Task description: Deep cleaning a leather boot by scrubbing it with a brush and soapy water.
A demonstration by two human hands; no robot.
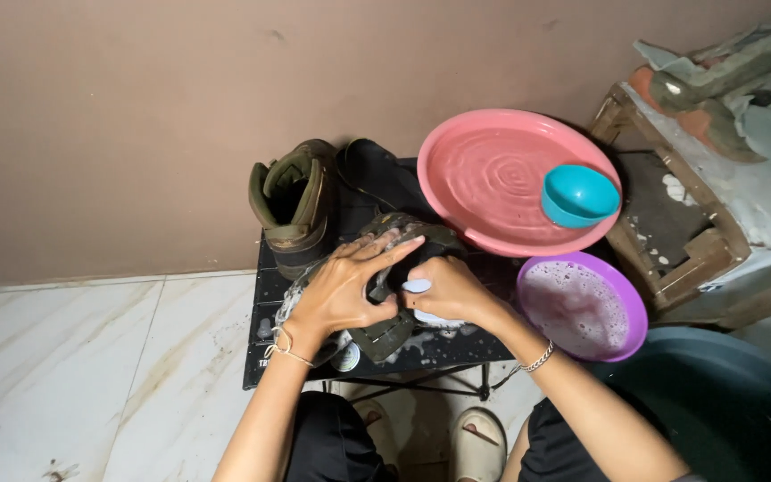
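On a low black table (265, 286) lies an olive-green high-top shoe (394, 330), soapy and tipped on its side. My left hand (341, 286) presses down on the shoe and holds it. My right hand (446, 287) grips a small pale-blue brush (418, 286) against the shoe's upper. A second olive-green shoe (294, 205) stands upright at the table's back left. Foam is spread on the table under the shoe.
A pink basin of water (493, 178) with a teal scoop (577, 195) floating in it sits at the back right. A purple bowl of suds (582, 305) lies beside it. A dark tub (725, 402) is lower right, a wooden stand (671, 223) behind.
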